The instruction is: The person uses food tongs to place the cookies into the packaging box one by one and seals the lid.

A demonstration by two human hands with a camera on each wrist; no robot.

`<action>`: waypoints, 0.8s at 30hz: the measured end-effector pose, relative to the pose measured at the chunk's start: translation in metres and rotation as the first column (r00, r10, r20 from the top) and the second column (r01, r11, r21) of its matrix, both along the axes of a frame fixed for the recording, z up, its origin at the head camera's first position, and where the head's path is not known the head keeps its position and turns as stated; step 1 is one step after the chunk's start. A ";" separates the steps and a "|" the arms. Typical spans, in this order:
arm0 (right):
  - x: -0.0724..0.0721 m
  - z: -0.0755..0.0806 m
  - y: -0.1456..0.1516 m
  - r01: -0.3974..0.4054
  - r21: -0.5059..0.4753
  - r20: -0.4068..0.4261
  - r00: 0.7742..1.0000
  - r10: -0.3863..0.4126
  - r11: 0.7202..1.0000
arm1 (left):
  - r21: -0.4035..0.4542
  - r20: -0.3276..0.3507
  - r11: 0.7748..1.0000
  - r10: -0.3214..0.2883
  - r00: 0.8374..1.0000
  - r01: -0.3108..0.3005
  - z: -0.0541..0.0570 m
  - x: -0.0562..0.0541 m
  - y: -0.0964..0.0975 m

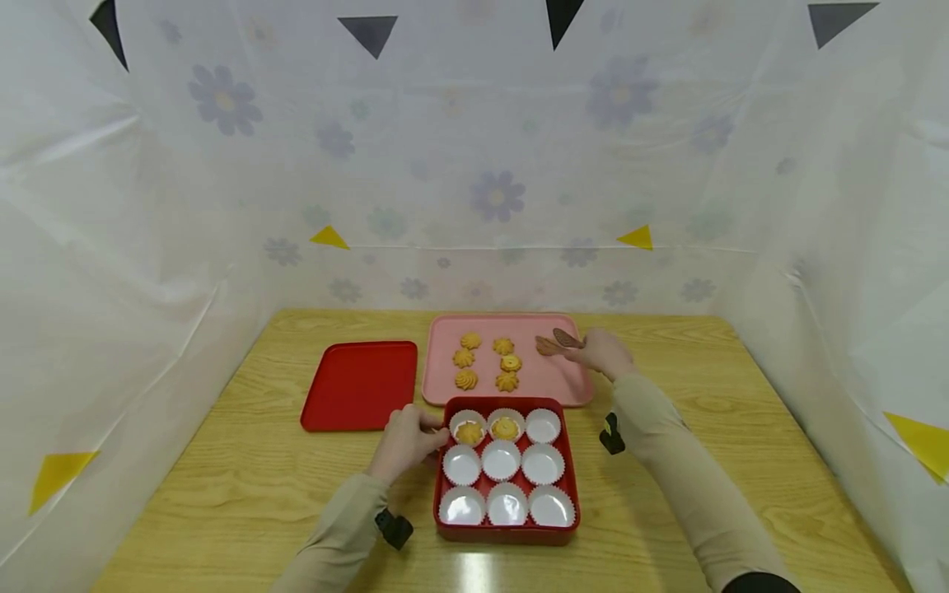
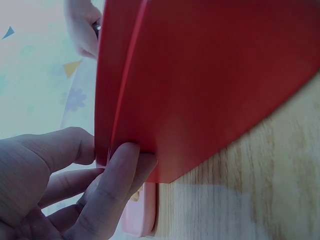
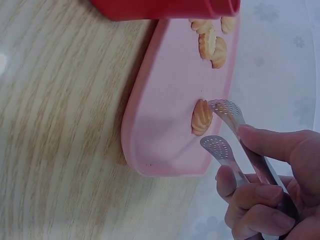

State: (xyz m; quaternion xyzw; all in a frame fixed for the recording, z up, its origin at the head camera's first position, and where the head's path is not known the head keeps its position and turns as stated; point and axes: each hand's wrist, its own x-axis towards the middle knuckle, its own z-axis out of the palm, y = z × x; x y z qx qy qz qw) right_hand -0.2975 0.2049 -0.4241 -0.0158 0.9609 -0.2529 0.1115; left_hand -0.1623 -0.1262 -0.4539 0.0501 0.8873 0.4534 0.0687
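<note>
My right hand [image 1: 604, 354] holds metal tongs [image 1: 567, 338] with perforated ends over the right side of the pink tray [image 1: 552, 387]. The tongs' ends stand apart; in the right wrist view, a piped butter cookie [image 3: 201, 118] lies beside them on the tray. My left hand [image 1: 408, 441] grips the left wall of a red box [image 1: 507, 535] near its far corner. Several white paper cups [image 1: 500, 460] line the box in rows. A cookie [image 1: 469, 433] sits in the far-left cup, another cookie [image 1: 505, 428] in the far-middle one.
Several more cookies [image 1: 465, 380] lie in two columns on the tray's left and middle. A flat red lid [image 1: 363, 387] rests on the wooden table [image 1: 222, 494] left of the tray. A pale flowered sheet [image 1: 445, 165] hangs behind and along both sides.
</note>
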 end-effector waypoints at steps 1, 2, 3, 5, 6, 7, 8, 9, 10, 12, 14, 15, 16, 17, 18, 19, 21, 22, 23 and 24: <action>-0.001 0.001 -0.001 0.002 0.014 0.008 1.000 -0.002 1.000 | 0.007 0.003 1.000 -0.002 1.000 0.002 0.000 0.000 0.000; -0.002 0.001 -0.002 0.006 0.030 0.016 1.000 -0.006 1.000 | 0.011 0.004 1.000 -0.003 1.000 0.003 0.000 0.000 0.000; -0.002 0.002 -0.003 0.011 0.043 0.023 1.000 -0.012 0.999 | 0.015 0.004 1.000 -0.004 1.000 0.004 0.000 0.000 0.000; -0.004 0.002 -0.005 0.014 0.064 0.031 0.999 -0.016 0.998 | 0.021 0.005 1.000 -0.005 1.000 0.005 0.000 0.000 0.000; -0.004 0.002 -0.005 0.016 0.071 0.033 0.999 -0.018 0.997 | 0.021 0.004 1.000 -0.005 1.000 0.005 -0.001 0.000 -0.001; -0.004 0.002 -0.006 0.018 0.079 0.035 0.999 -0.021 0.997 | 0.022 0.003 1.000 -0.006 1.000 0.006 -0.001 0.000 -0.001; -0.004 0.003 -0.007 0.022 0.086 0.037 0.999 -0.025 0.996 | 0.020 0.001 1.000 -0.006 1.000 0.006 -0.001 0.000 -0.001; -0.004 0.003 -0.008 0.024 0.091 0.038 0.999 -0.028 0.996 | 0.020 0.000 1.000 -0.007 1.000 0.007 -0.001 -0.001 -0.001; -0.004 0.003 -0.008 0.026 0.094 0.039 0.999 -0.030 0.995 | 0.019 0.000 1.000 -0.007 1.000 0.007 -0.001 -0.001 -0.001; -0.003 0.003 -0.010 0.031 0.100 0.040 0.999 -0.035 0.995 | 0.020 0.000 1.000 -0.007 1.000 0.007 0.000 -0.001 0.000; -0.002 0.004 -0.012 0.031 0.104 0.036 0.999 -0.035 0.994 | 0.022 0.002 1.000 -0.007 1.000 0.007 -0.001 -0.001 0.000; -0.002 0.004 -0.012 0.030 0.104 0.031 0.999 -0.033 0.994 | 0.024 0.003 1.000 -0.007 1.000 0.006 -0.001 -0.001 0.000; -0.001 0.004 -0.013 0.032 0.105 0.029 0.999 -0.035 0.994 | 0.024 0.004 1.000 -0.006 1.000 0.006 -0.001 -0.001 0.000; -0.001 0.004 -0.014 0.035 0.106 0.027 0.999 -0.038 0.994 | 0.023 0.004 1.000 -0.005 1.000 0.005 -0.001 -0.001 0.000; -0.002 0.004 -0.014 0.036 0.109 0.026 0.999 -0.039 0.993 | 0.022 0.003 1.000 -0.003 1.000 0.003 -0.002 -0.001 0.000; -0.002 0.004 -0.014 0.035 0.112 0.024 0.999 -0.038 0.993 | 0.019 0.001 1.000 -0.002 1.000 0.002 -0.002 -0.001 0.000; -0.002 0.003 -0.015 0.037 0.117 0.025 0.999 -0.040 0.992 | 0.015 -0.003 1.000 0.000 1.000 0.000 -0.002 -0.001 -0.001; -0.002 0.003 -0.016 0.041 0.122 0.025 0.999 -0.044 0.992 | 0.014 -0.005 1.000 0.001 1.000 -0.001 -0.002 -0.001 -0.001; -0.002 0.002 -0.016 0.042 0.124 0.025 0.999 -0.046 0.991 | 0.013 -0.007 1.000 0.001 1.000 -0.001 -0.002 -0.001 -0.001; -0.002 0.002 -0.016 0.043 0.127 0.025 0.999 -0.046 0.991 | 0.011 -0.010 1.000 0.003 1.000 -0.003 -0.002 -0.001 -0.001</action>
